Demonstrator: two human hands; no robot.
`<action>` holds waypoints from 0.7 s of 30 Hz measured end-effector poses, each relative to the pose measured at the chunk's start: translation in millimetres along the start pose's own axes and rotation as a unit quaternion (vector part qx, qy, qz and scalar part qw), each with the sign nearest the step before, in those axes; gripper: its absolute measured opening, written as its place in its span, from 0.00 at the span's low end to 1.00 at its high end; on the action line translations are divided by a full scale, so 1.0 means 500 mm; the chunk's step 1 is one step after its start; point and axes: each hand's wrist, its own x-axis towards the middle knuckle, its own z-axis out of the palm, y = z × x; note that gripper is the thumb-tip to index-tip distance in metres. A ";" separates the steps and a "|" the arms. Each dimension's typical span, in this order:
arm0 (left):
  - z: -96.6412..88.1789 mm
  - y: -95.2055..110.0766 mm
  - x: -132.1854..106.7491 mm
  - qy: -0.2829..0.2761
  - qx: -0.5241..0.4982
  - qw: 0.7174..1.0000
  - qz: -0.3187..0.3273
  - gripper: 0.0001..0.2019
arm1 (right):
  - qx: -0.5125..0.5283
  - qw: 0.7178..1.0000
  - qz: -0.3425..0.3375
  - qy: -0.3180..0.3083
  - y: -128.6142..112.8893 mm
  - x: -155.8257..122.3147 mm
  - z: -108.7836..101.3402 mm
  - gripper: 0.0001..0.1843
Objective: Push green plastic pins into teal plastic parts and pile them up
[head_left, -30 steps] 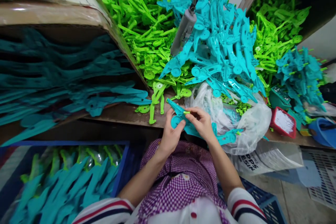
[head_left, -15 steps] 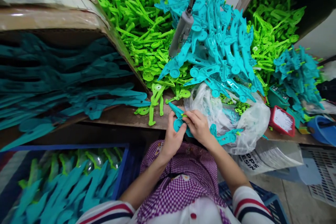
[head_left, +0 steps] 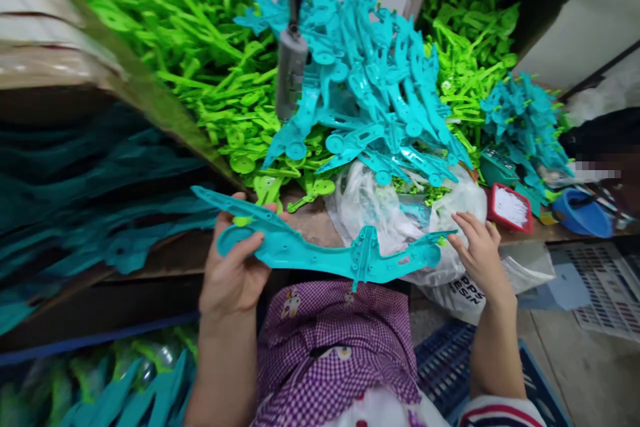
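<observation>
Across my lap, just in front of the bench edge, I hold a long turquoise plastic bow-shaped shell (head_left: 320, 257). Its hollow, ribbed side faces up. My left hand (head_left: 237, 267) is wrapped round its left end, thumb on top near the round disc and fingers behind. Beside the right tip is my right hand (head_left: 480, 250), fingers apart; whether a fingertip touches the tip I cannot tell. A small green peg (head_left: 442, 240) shows at that right end. Beyond the shell lies a clear plastic bag (head_left: 367, 197) with small green pegs (head_left: 435, 195) in it.
Turquoise shells (head_left: 380, 80) are heaped at the back between piles of green parts (head_left: 200, 67). A grey hanging tool (head_left: 291, 73) dangles over them. To the right are a red tray (head_left: 510, 208) of white pieces and a blue bowl (head_left: 583, 212). A cardboard box (head_left: 45, 67) of shells stands left.
The shell has come up and now stretches lengthwise between my hands. My right hand has moved from beside my left to the right tip, its fingers now apart. The view has shifted right.
</observation>
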 end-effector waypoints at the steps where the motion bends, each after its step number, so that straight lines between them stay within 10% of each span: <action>1: 0.007 0.008 0.001 -0.001 0.005 1.000 0.006 0.31 | 0.007 1.000 0.013 -0.011 0.019 -0.013 -0.009 0.25; 5: 0.049 0.015 0.020 -0.024 0.027 0.999 -0.010 0.30 | 0.184 0.976 0.085 -0.077 0.068 -0.048 -0.021 0.21; 9: 0.123 0.001 0.057 -0.076 0.036 0.996 -0.038 0.29 | 0.447 0.870 0.191 -0.080 0.113 -0.077 0.021 0.20; 13: 0.232 -0.031 0.081 -0.223 -0.025 0.973 -0.048 0.37 | 0.612 0.727 0.309 0.036 0.162 -0.126 0.080 0.22; 16: 0.278 -0.084 0.076 -0.280 -0.039 0.958 -0.040 0.41 | 0.634 0.680 0.338 0.144 0.210 -0.159 0.090 0.20; 21: 0.200 -0.203 0.022 -0.272 0.234 0.927 -0.108 0.22 | 0.650 0.581 0.328 0.364 0.352 -0.092 0.018 0.08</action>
